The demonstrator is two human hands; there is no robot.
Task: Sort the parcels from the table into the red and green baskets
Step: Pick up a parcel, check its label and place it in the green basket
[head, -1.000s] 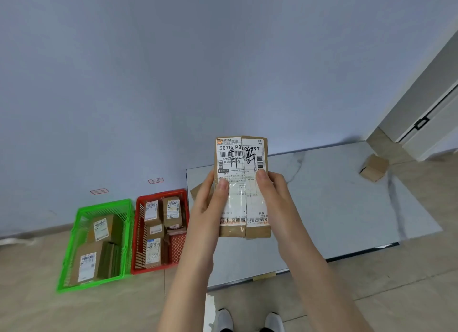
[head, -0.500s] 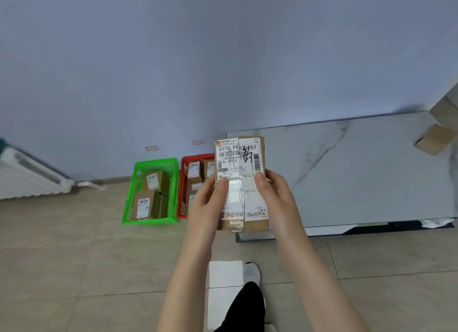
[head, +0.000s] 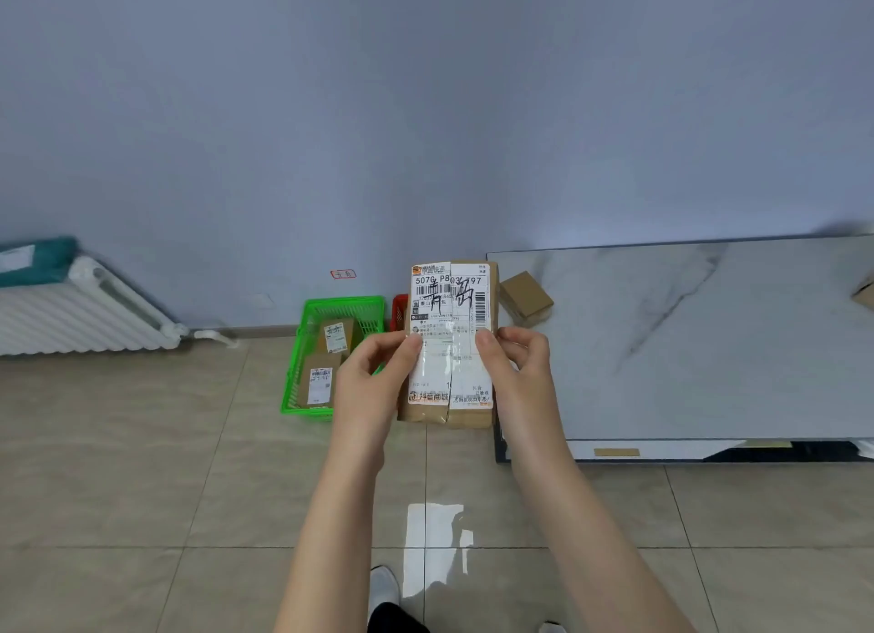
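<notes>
I hold a brown cardboard parcel [head: 451, 344] upright in front of me, its white shipping label with black handwriting facing me. My left hand [head: 378, 372] grips its left edge and my right hand [head: 513, 363] grips its right edge. Behind it on the floor stands the green basket [head: 302, 363] with two labelled parcels inside. Only a sliver of the red basket [head: 398, 310] shows, the rest hidden behind the held parcel. A small brown box [head: 525, 296] lies on the left end of the marble table [head: 686, 349].
A white radiator [head: 71, 315] with a teal item on top lines the wall at the left. Another box [head: 865, 292] peeks in at the table's right edge. Beige floor tiles lie below, with my shoes near the bottom. A small red tag [head: 343, 274] is on the wall.
My view has swung left and back: the baskets and table shifted right, the radiator came into sight. Both hands kept the parcel upright throughout.
</notes>
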